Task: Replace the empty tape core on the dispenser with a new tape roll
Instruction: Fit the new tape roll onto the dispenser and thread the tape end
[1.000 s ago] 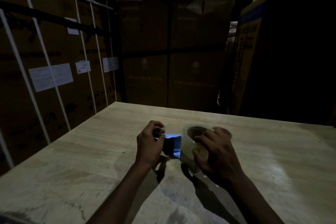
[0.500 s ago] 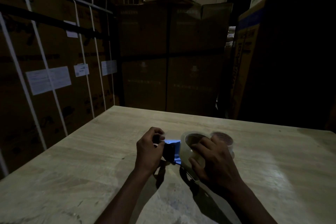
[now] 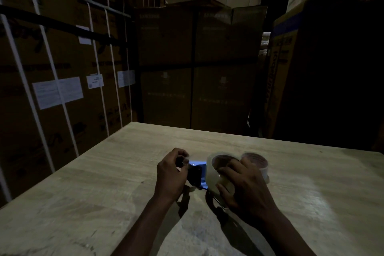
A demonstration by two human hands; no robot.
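Since the frame a second earlier, little has shifted on the table (image 3: 108, 172): both hands keep their places and only the view has dipped slightly. The left hand (image 3: 169, 174) is curled nearly closed, fingertips pinched at the front end of the blue dispenser (image 3: 197, 172), most likely on the loose tape end, though the gloom makes that hard to confirm. The right hand (image 3: 243, 185) is spread over the clear roll (image 3: 214, 174), fingers draped across its top and into its hole, steadying it where it sits on the dispenser near the table's middle. Just behind the right hand's knuckles stands a second ring (image 3: 256, 162), thin-walled and brownish inside, which looks to be the spent core, already off and set aside. The job appears well along, with the new roll mounted and the threading stage in hand. The next move, by this reading, calls for drawing the tape end forward through the dispenser's front and over its cutting edge while the right hand lets the roll turn without lifting off. Stacked cartons (image 3: 197, 68) wall in the bench.
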